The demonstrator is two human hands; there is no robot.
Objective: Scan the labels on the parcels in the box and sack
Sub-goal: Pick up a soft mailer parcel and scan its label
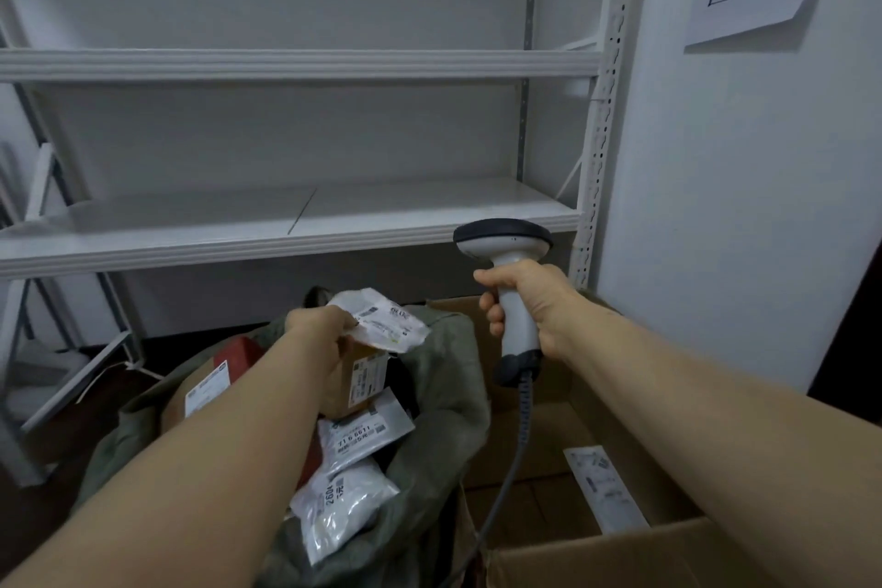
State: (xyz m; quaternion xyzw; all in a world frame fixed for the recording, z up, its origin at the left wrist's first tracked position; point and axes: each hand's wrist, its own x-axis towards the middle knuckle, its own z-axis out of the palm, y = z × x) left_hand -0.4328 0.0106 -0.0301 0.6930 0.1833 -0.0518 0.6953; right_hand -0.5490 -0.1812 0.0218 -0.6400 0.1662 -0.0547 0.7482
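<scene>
Parcels (362,434) crowd the open mouth of an olive-green sack (448,401) under the left forearm, and one more lies in the cardboard box (596,554) under the right forearm.

White metal shelving (296,224) stands beyond both hands, its lower shelf just above the level of the right fist. The box sits below and behind the right hand, flaps open, touching the sack's right side. A flat white parcel (603,487) leans against its inner wall, beneath the right forearm and well apart from either hand.

In the sack, a brown carton (367,372) with a label on its side lies directly under the left hand. Nearer the person are a white mailer and then a clear-and-white bag (343,506), both label-up beside the left forearm. On the forearm's other side are a labelled brown packet (205,389) and a red item (238,349).

The left hand (320,329) pinches a white mailer (386,320) by its near edge, thumb on top, label facing up, raised above the carton. The right hand (530,301) is wrapped round the grip of a grey-and-white barcode scanner (506,239), held upright with its head above the fist, to the right of the held mailer and apart from it. Its coiled cable (522,420) hangs down between the sack and box.
</scene>
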